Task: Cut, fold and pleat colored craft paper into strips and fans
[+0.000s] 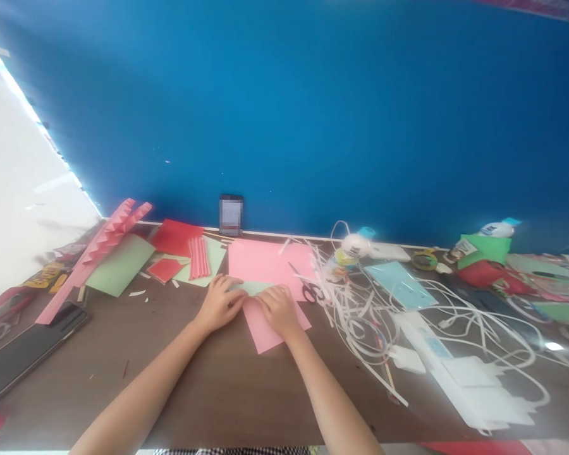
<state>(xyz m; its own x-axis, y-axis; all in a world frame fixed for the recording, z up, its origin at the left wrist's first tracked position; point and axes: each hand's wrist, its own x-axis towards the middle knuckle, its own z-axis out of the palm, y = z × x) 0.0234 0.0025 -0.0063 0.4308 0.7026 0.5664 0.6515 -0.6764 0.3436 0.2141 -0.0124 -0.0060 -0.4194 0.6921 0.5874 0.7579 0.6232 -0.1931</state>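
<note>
A small pale green piece of paper (pixel 252 287) lies on a big pink sheet of paper (pixel 270 262) in the middle of the brown wooden table (pixel 208 385). The left hand (pixel 218 304) presses on its left end. The right hand (pixel 279 309) presses on its right end. The fingers of both hands bend down onto the paper, but I cannot tell if they pinch it. Black-handled scissors (pixel 308 291) lie just beside the right hand. A messy pile of thin white paper strips (pixel 370 313) lies farther right. A white glue bottle (pixel 353 249) lies behind the pile. A flat black phone (pixel 23 354) lies far to the left.
</note>
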